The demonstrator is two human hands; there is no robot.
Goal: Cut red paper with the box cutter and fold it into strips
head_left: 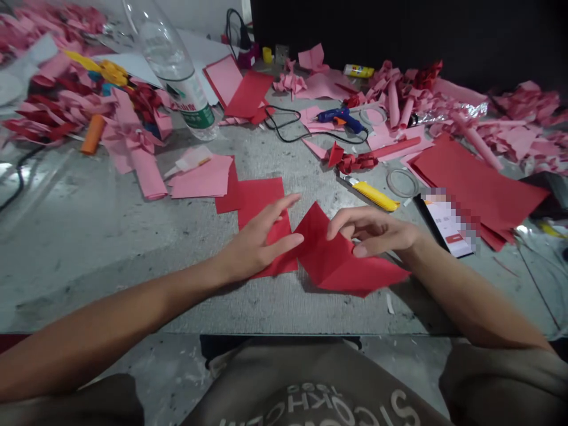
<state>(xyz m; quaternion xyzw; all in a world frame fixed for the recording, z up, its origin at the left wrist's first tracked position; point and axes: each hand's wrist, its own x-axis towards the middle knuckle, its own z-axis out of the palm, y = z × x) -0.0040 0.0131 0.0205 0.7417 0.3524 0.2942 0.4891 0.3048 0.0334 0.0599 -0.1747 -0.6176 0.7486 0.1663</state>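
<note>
My left hand (pixel 268 239) is open, its fingers stretched out over a flat red paper sheet (pixel 261 195) on the table. Its thumb tip comes close to the left edge of a creased red paper (pixel 331 269). That creased paper has raised sides and a fold through it. My right hand (pixel 377 231) is closed on its upper edge, with index finger and thumb bent at the paper. The other right fingers are curled and partly hidden. Beyond the hands lies a yellow utility knife (pixel 375 195).
Pink paper pieces (pixel 199 177) lie left, near a water bottle (pixel 181 83). A blue glue gun (pixel 341 118) with a black cord lies at the back. To the right are a phone (pixel 450 228), a tape roll (pixel 402 182) and stacked red sheets (pixel 479 183). Crumpled pink paper lines the back.
</note>
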